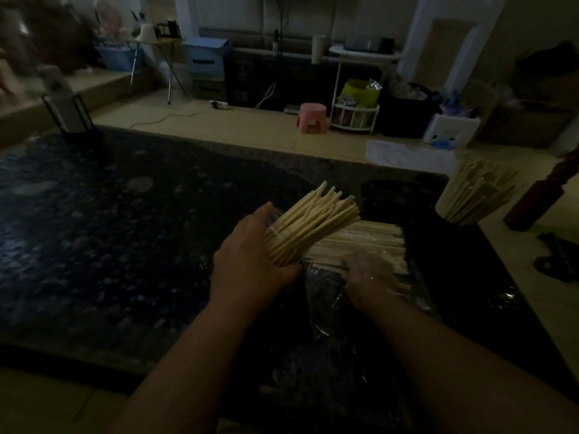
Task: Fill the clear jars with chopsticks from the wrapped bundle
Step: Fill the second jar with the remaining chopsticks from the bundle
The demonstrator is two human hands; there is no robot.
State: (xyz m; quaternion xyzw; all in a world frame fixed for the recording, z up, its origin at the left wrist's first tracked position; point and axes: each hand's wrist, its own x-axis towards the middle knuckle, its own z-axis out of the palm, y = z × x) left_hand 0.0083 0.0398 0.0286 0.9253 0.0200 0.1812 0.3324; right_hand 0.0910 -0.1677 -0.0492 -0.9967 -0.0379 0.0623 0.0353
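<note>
My left hand [250, 261] grips a clear jar [275, 223] tilted to the right, packed with pale wooden chopsticks [313, 220] that fan out of its mouth. Just right of it lies the wrapped bundle [369, 242] of chopsticks in clear plastic on the dark speckled table [109, 230]. My right hand [371, 274] is inside the plastic wrap, resting on the bundle's near end; whether its fingers hold any chopsticks is hidden by the wrap. A second jar [470, 195] full of chopsticks stands at the table's far right corner.
A dark lantern-like object [73, 112] stands at the table's far left edge. On the floor beyond are a pink stool [311, 118], a white rack [355, 117], bags and boxes. A dark wooden post [539, 198] stands right of the table.
</note>
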